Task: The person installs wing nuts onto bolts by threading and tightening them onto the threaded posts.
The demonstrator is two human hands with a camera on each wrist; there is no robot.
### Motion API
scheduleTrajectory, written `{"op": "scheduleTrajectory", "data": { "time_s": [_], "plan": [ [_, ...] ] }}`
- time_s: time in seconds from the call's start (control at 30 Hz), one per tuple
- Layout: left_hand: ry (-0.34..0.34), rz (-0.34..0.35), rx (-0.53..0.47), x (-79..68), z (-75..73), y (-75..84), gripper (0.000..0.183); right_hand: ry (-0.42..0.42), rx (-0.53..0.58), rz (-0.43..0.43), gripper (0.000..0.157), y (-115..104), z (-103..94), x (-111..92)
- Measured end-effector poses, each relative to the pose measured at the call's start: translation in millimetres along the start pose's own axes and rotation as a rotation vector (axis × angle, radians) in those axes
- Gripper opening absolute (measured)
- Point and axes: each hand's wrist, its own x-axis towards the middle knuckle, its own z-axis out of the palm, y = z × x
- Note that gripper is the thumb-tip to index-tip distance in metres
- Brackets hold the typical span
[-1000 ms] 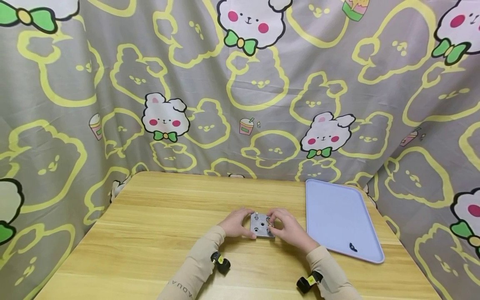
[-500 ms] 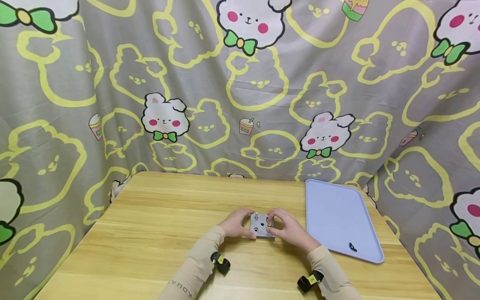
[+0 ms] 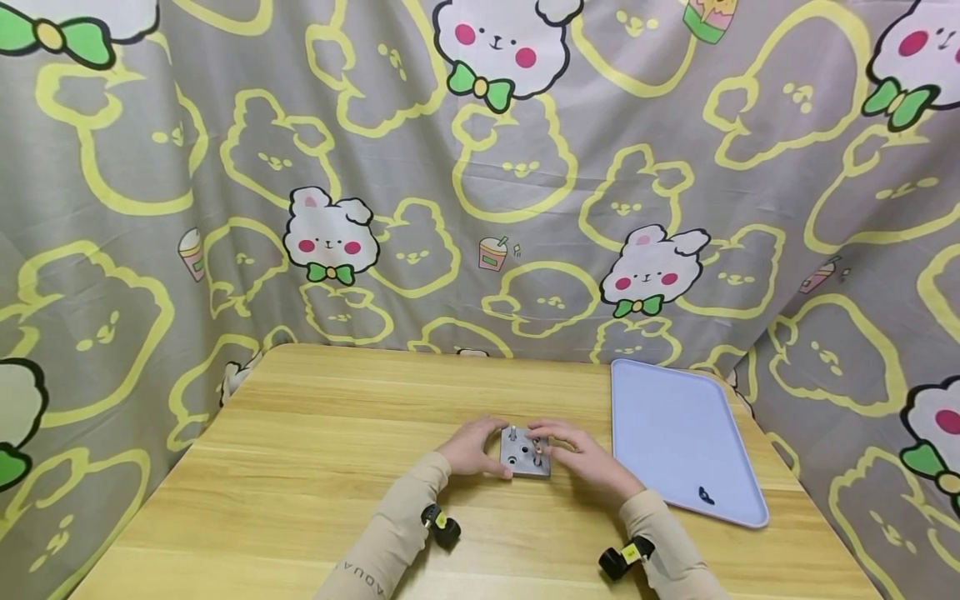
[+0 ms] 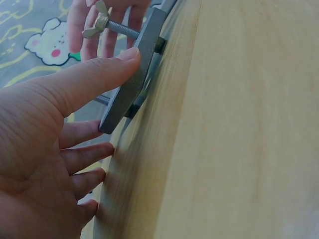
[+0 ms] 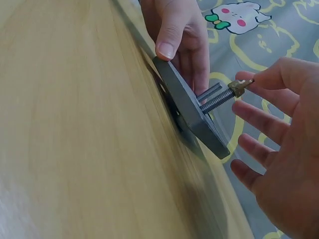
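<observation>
A: From the head view, where is the work?

B: Between the hands: a grey, square metal plate [image 3: 527, 467] with round holes, over the pale wood-grain table [image 3: 337, 417]. The left hand [image 3: 474, 448] grips its left side, presumably to stop it turning.

A: And the right hand [image 3: 588, 458]?

B: Apart from the left, its fingers loose near a small, brass-coloured metal wing nut [image 3: 538, 451]. Further out, right of that hand, a flat, lavender rectangular tray [image 3: 675, 425] holds a small black piece [image 3: 706, 495], probably kept there within reach.

A: The left wrist view?

B: The left thumb presses one plate edge, fingers at another. Dark stubs [image 4: 160, 45] underneath seem to prop the plate up. The nut sits high on a silver threaded bolt [image 4: 124, 30], before the right fingers.

A: And the right wrist?

B: Those fingers spread around the nut, leaving its wings clear, I'd judge. Whether the thumb tip touches it, I can't tell.
</observation>
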Motion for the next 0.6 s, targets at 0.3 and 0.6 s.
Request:
{"op": "scheduleTrajectory", "data": {
  "time_s": [0.3,0.6],
  "plan": [
    [0.003,0.007,-0.002,-0.5,-0.3,0.6,0.09,0.021,0.005,0.004,0.028,1.6,0.8,-0.1],
    [0.006,0.015,-0.002,-0.8,0.0,0.6,0.089,0.062,-0.001,0.03,0.022,-1.7,1.4,1.6]
  ]
}}
